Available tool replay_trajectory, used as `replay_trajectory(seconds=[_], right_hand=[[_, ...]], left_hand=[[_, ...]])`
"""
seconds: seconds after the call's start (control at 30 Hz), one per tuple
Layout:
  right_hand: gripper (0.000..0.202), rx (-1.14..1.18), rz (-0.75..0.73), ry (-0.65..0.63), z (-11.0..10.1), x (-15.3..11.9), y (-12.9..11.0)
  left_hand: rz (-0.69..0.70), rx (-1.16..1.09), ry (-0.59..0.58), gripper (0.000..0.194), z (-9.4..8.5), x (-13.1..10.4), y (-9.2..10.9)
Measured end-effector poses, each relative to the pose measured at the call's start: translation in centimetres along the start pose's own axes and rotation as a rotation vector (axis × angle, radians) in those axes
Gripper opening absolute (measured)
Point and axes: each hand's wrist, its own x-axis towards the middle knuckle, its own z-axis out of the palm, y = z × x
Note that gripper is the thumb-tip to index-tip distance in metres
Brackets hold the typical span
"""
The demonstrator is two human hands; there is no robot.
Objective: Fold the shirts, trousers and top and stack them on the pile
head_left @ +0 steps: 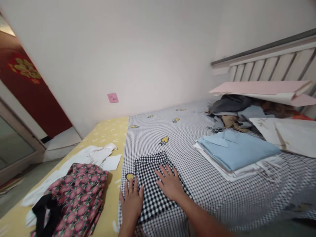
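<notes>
A black-and-white checked garment (154, 187), folded into a flat oblong, lies on the bed. My left hand (132, 200) rests at its left edge, palm down with the fingers spread. On the upper right part of the garment my right hand (170, 184) lies flat, its fingers also apart. Neither hand grips anything. Left of my left hand is a dark floral garment (79, 197) with pink flowers and a black band (45, 210), loosely heaped. What kind of garment the checked one is, I cannot tell.
White clothing (84, 158) lies on the yellow sheet (112, 131) at the left. To the right sits a folded light blue garment (237, 148) on white ones. Behind it are heaped dark clothes (232, 105), a pink board (261, 87) and the bed's headboard (274, 67).
</notes>
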Motion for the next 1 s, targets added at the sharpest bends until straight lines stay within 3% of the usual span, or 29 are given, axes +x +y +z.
replay_trajectory(seconds=[0.17, 0.33, 0.5, 0.77, 0.9, 1.0], right_hand=[[0.057, -0.041, -0.052, 0.011, 0.0, -1.2, 0.8], [0.053, -0.089, -0.115, 0.096, 0.6, -4.5, 3.3], [0.051, -0.15, -0.018, 0.207, 1.5, -8.0, 6.3], [0.057, -0.194, 0.018, 0.226, 2.7, -12.3, 8.6], [0.062, -0.178, 0.036, 0.223, 2.7, -13.2, 8.8], [0.066, -0.169, 0.085, 0.25, 2.0, -12.9, 7.9]], left_hand=[[0.005, -0.045, -0.001, 0.059, 0.1, -2.2, -0.9], [0.008, -0.095, 0.059, 0.059, 0.6, -3.0, -1.1], [0.0, -0.093, 0.073, 0.058, 0.7, -3.4, -1.0], [0.022, -0.157, 0.041, 0.058, 0.5, -5.7, -1.7], [-0.013, -0.38, 0.075, 0.057, 1.5, -7.2, -2.3], [-0.134, -0.743, 0.252, 0.054, 2.3, -9.1, -2.1]])
